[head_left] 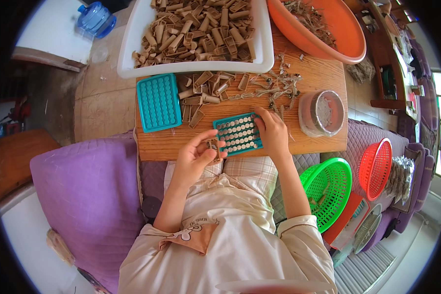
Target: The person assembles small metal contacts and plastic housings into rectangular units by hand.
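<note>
A small brown plastic casing (212,145) is pinched between the thumb and fingers of my left hand (193,158), just off the left end of a teal tray. That tray (238,153) lies near the table's front edge, with rows of silver round discs (239,133) in it. At its far right corner are the fingertips of my right hand (273,131), drawn together; whether a disc is between them is hidden. Beyond my left hand lies a second teal tray (159,103) with rows of round dimples. Loose brown casings (206,88) are heaped beside it.
A white bin (196,69) full of brown casings and an orange basin (328,51) stand at the back. Thin wired parts (279,85) lie scattered near a round clear tub (321,113). Green (328,196) and red (376,169) baskets sit on the sofa to the right.
</note>
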`<action>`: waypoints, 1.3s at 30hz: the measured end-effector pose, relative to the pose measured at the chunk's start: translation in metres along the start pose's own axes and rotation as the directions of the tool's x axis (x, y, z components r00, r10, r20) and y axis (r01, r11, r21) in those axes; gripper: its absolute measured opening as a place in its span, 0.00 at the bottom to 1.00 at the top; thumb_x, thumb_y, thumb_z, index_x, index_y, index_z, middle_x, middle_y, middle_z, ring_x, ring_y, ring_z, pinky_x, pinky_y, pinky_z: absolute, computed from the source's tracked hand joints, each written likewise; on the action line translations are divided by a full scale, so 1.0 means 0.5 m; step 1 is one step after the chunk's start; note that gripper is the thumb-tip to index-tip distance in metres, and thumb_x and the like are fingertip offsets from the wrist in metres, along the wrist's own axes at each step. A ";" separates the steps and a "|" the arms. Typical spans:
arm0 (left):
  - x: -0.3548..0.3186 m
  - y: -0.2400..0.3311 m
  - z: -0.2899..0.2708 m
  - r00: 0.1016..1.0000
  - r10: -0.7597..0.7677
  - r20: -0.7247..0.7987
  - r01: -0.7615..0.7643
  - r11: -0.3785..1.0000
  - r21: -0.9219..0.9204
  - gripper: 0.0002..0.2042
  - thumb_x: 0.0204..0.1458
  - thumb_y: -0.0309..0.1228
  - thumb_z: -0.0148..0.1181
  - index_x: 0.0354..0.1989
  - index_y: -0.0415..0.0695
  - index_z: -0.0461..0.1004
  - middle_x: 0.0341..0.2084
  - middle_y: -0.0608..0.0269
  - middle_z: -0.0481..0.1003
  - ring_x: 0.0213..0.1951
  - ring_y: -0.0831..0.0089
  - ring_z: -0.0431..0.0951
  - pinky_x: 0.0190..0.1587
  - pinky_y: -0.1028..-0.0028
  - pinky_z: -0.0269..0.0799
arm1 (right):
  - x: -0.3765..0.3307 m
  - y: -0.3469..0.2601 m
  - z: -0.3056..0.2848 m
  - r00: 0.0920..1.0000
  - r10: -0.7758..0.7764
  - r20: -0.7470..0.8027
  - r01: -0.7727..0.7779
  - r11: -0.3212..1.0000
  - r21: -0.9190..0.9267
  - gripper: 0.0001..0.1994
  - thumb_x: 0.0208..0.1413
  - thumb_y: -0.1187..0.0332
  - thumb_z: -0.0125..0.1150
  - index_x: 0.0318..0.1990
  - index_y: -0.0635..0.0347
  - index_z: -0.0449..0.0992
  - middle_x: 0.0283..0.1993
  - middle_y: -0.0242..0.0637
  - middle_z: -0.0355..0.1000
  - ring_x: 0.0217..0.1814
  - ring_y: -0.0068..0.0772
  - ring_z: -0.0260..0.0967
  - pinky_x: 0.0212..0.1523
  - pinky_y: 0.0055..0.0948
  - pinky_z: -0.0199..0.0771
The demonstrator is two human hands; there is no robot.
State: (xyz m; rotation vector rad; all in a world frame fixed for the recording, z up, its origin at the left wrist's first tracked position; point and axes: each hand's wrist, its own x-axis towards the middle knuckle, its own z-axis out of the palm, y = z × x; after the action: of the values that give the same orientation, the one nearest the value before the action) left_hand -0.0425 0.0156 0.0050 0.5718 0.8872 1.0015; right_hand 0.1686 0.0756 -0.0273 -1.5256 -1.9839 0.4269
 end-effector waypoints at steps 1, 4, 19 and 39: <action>0.000 -0.002 0.004 1.000 -0.002 -0.009 0.002 1.000 -0.002 0.25 0.45 0.34 0.58 0.51 0.39 0.59 0.38 0.55 0.71 0.35 0.68 0.75 0.37 0.74 0.74 | 0.002 -0.001 0.006 0.999 -0.025 -0.027 0.024 0.999 -0.048 0.10 0.44 0.75 0.55 0.37 0.58 0.70 0.29 0.35 0.69 0.32 0.35 0.67 0.29 0.31 0.68; -0.001 0.001 0.008 0.994 -0.057 0.092 0.057 0.998 0.003 0.20 0.49 0.26 0.53 0.51 0.38 0.59 0.38 0.53 0.71 0.37 0.67 0.74 0.40 0.73 0.71 | 0.004 0.003 0.016 0.998 -0.065 -0.007 0.063 0.989 -0.133 0.08 0.43 0.76 0.54 0.34 0.58 0.69 0.26 0.34 0.68 0.30 0.34 0.67 0.28 0.30 0.68; -0.005 0.009 0.012 0.986 -0.071 0.150 0.080 0.995 -0.055 0.19 0.47 0.26 0.55 0.48 0.38 0.61 0.36 0.58 0.72 0.36 0.72 0.74 0.36 0.77 0.72 | -0.018 -0.165 -0.056 0.972 -0.217 -0.093 0.236 0.905 0.354 0.11 0.37 0.82 0.59 0.32 0.61 0.70 0.28 0.36 0.70 0.28 0.35 0.70 0.28 0.26 0.70; -0.020 -0.018 0.020 0.987 -0.119 0.110 0.110 0.991 0.079 0.13 0.53 0.28 0.47 0.45 0.38 0.63 0.36 0.58 0.72 0.33 0.77 0.73 0.33 0.81 0.68 | -0.039 0.003 0.001 0.999 0.007 -0.031 -0.009 0.998 -0.060 0.08 0.44 0.76 0.54 0.35 0.60 0.70 0.29 0.39 0.70 0.31 0.38 0.67 0.29 0.31 0.68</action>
State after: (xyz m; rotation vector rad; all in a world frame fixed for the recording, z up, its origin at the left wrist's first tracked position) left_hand -0.0321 0.0021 0.0072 0.6268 0.8476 0.8268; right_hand 0.1727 0.0577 -0.0337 -1.5680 -1.9833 0.3479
